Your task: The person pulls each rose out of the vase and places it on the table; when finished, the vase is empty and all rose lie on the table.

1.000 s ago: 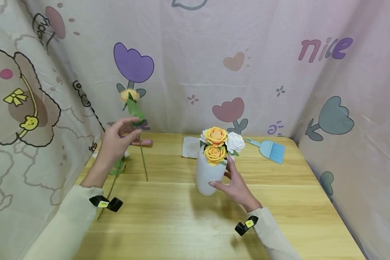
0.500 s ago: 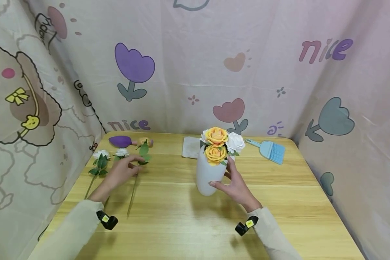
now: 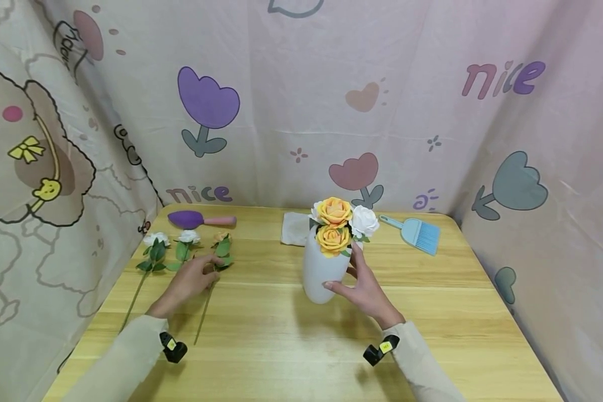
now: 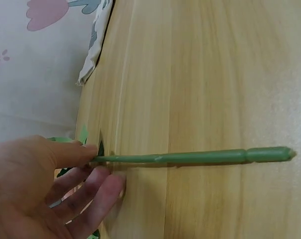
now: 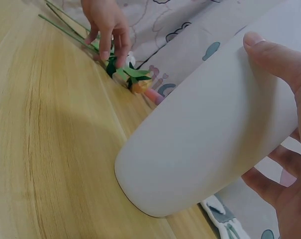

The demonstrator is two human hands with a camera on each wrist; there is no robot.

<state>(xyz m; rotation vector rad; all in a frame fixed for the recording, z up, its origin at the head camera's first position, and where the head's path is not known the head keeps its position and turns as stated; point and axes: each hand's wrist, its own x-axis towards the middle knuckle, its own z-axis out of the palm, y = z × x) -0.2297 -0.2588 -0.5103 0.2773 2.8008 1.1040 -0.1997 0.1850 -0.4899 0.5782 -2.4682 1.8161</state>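
Left hand (image 3: 191, 279) pinches green stem (image 4: 200, 158) of yellow artificial rose (image 3: 223, 247), left on pale wood desk (image 3: 261, 346); right hand (image 3: 363, 287) grip clamped round white cylindrical vase (image 3: 321, 274), mid-desk.
Two white artificial roses (image 3: 157, 251) just left, one stem hidden by left hand; purple-pink trowel (image 3: 187, 219) far left; pale cloth (image 3: 293, 229) far, partly behind vase; light-blue brush (image 3: 423, 233) far right.

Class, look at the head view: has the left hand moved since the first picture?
Yes: judged against the purple tulip print on the curtain, the left hand has moved down in the picture, to the stem of the yellow rose.
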